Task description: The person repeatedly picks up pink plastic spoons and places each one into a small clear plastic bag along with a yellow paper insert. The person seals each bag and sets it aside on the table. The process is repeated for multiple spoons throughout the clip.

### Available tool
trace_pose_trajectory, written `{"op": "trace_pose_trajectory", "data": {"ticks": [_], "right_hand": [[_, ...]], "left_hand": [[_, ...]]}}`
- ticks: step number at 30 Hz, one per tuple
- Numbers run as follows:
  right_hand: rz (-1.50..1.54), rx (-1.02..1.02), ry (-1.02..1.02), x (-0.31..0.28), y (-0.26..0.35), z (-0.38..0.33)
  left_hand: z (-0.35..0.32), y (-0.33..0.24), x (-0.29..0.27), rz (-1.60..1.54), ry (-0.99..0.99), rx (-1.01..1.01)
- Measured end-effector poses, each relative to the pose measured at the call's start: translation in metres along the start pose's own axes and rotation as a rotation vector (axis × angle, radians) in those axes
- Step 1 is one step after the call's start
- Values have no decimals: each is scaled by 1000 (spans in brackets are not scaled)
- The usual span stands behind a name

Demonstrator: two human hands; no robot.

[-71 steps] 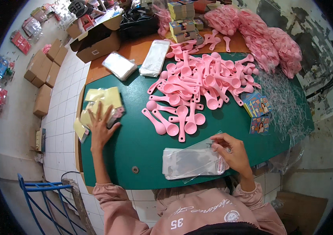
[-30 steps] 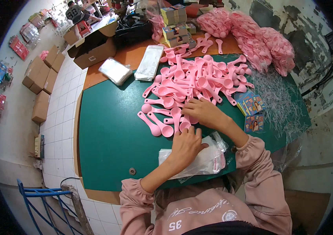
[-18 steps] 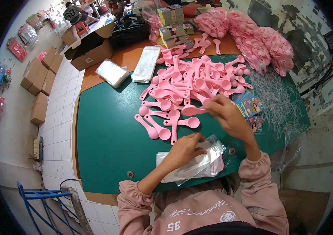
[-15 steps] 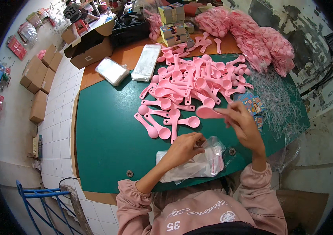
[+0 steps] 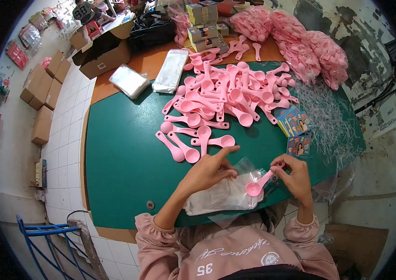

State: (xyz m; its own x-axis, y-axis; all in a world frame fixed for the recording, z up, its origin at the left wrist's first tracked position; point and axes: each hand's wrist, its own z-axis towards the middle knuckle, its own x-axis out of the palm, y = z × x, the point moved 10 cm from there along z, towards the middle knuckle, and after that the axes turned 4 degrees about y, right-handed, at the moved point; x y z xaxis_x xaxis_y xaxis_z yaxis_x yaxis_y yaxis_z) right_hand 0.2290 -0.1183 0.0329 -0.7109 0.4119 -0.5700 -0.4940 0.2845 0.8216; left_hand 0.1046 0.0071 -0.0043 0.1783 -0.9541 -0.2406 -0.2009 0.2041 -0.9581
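My right hand (image 5: pixel 296 179) pinches a pink measuring spoon (image 5: pixel 255 188) by the end of its handle. The spoon's round bowl is over the stack of clear plastic bags (image 5: pixel 212 198) at the table's near edge; whether it is inside the top bag I cannot tell. My left hand (image 5: pixel 209 172) hovers at the far edge of that stack, index finger stretched out and thumb apart, holding nothing I can see. Beyond it lie several loose pink spoons (image 5: pixel 191 154) and a large heap of the same spoons (image 5: pixel 226 95).
Small printed cards (image 5: pixel 297 126) lie right of the heap, beside tangled clear plastic strips (image 5: pixel 326 123). Two stacks of clear bags (image 5: pixel 170 70) are at the far left. Bundled cards (image 5: pixel 202 35) and bulging bags of pink spoons (image 5: pixel 296 44) line the back. An open carton (image 5: pixel 102 58) stands nearby.
My right hand has come down toward me, bringing the spoon from beside the heap to over the bag stack. My left hand's fingers have straightened out and shifted slightly left.
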Motion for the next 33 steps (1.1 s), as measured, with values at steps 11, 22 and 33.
{"op": "trace_pose_trajectory", "data": {"ticks": [11,22,33], "right_hand": [[-49,-158,-141,-8,36,6],[157,-143,-391,-19,34,11],[338,-256,-383,-10,55,17]], "left_hand": [[-4,0,-5,261,-56,170],[-6,16,-29,-424,-80,-62],[-9,14,-20,-420,0,-60]]}}
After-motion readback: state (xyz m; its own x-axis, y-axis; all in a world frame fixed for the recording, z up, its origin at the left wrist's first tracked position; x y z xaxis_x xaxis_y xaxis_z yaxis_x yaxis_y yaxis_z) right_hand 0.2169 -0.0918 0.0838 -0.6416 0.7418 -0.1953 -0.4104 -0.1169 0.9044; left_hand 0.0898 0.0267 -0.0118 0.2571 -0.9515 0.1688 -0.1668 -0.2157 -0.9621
